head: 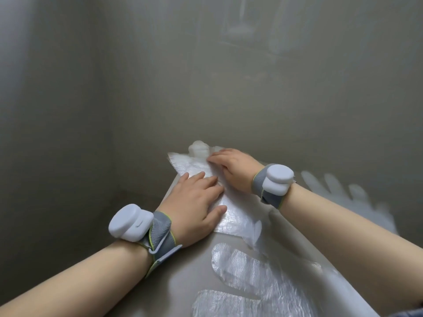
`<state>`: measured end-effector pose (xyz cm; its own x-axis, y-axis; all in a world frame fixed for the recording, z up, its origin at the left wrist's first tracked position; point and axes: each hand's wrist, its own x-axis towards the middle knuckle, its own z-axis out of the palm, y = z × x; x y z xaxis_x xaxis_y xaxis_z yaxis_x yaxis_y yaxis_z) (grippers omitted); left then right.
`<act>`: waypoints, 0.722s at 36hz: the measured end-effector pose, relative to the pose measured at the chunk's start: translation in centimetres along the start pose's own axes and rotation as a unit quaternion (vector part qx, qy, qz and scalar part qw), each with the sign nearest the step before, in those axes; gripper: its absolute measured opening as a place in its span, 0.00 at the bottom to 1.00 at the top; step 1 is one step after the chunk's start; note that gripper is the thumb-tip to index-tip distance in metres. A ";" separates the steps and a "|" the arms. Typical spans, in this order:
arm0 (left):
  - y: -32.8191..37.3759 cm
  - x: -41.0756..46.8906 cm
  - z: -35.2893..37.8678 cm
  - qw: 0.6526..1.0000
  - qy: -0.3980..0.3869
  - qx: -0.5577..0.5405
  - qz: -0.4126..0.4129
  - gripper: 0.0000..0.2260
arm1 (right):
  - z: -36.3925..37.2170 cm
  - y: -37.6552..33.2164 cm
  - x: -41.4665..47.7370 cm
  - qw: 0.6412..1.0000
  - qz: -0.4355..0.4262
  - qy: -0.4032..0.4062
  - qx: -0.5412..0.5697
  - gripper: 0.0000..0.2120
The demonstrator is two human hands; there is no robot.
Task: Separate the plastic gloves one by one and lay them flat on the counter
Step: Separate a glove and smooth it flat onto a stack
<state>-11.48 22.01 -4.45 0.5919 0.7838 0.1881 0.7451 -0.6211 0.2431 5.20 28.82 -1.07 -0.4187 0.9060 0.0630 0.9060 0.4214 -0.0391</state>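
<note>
A clear plastic glove point(231, 213) lies on the steel counter point(183, 271) near the back wall, its far end crumpled into a white lump point(198, 149). My left hand point(196, 202) lies flat on the glove's near left part, fingers straight. My right hand point(231, 168) rests on the far part beside the lump, fingers bent down onto the plastic. Two more gloves lie flat: one point(247, 273) near me, one point(338, 191) to the right behind my right forearm.
Steel walls point(68, 110) close the counter on the left and at the back, meeting in a corner just left of my hands. Both wrists carry grey straps with white sensor pods point(130, 221). The near glove spreads toward the bottom edge.
</note>
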 end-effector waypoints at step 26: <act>0.2 0.0 -0.1 1.000 -0.020 -0.008 -0.005 0.37 | 0.6 0.7 2.5 0.999 0.011 -0.032 0.019 0.26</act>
<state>-11.39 21.88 -4.34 0.5963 0.7890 0.1481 0.7462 -0.6128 0.2600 4.80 31.38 -1.57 -0.4023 0.9155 -0.0019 0.9128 0.4010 -0.0775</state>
